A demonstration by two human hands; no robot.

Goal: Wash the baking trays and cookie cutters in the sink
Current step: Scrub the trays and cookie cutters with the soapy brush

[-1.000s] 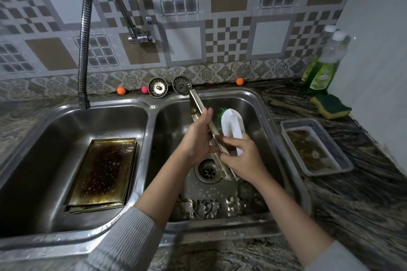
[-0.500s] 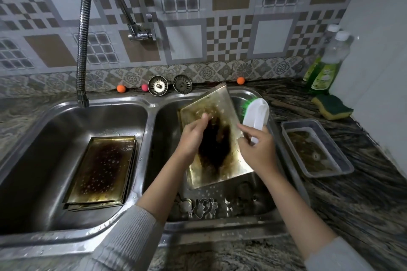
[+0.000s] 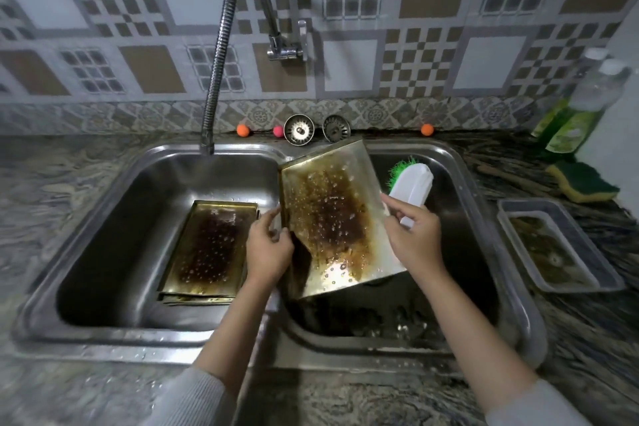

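A burnt, greasy baking tray is held tilted over the right sink basin, its stained inside facing me. My left hand grips its left edge. My right hand holds a white scrub brush with green bristles and also touches the tray's right edge. More stained trays lie stacked flat in the left basin. Cookie cutters lie dimly on the right basin's floor, below the held tray.
A flexible tap arches over the left basin. Two sink strainers and small orange and pink balls sit on the back ledge. On the right counter are a plastic container of dirty water, a sponge and detergent bottles.
The tray has turned from edge-on to flat, then flipped so its inside faces me, and shifted left toward the divider. The brush stays in my right hand beside the tray.
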